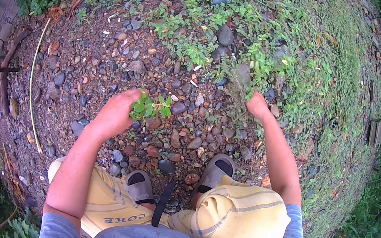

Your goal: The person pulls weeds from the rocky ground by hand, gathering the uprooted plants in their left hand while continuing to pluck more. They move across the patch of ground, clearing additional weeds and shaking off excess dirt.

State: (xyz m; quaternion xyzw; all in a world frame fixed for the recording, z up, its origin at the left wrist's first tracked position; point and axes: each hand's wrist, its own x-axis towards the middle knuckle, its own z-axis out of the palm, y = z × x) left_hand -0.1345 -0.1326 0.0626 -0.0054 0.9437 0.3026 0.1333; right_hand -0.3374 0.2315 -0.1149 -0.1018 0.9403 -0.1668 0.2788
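Note:
My left hand [118, 111] is closed around a leafy green weed [152, 108], whose small rounded leaves stick out to the right over the pebbles. Further forward, my right hand [257, 106] is closed at the edge of the green patch. Its fingertips pinch a wispy, fine-stemmed weed [241, 93] that spreads to the left over stones. Low plants [261, 62] with yellowish-green leaves grow just beyond that hand.
Pebbly soil [123, 64] lies around my sandals [214, 173]. Dense low weeds [318, 90] cover the right side. On the left are a long pale stalk [34, 81], a brown branch [8, 66] and a paved edge [4, 4]. A dark stone [166, 167] sits between my feet.

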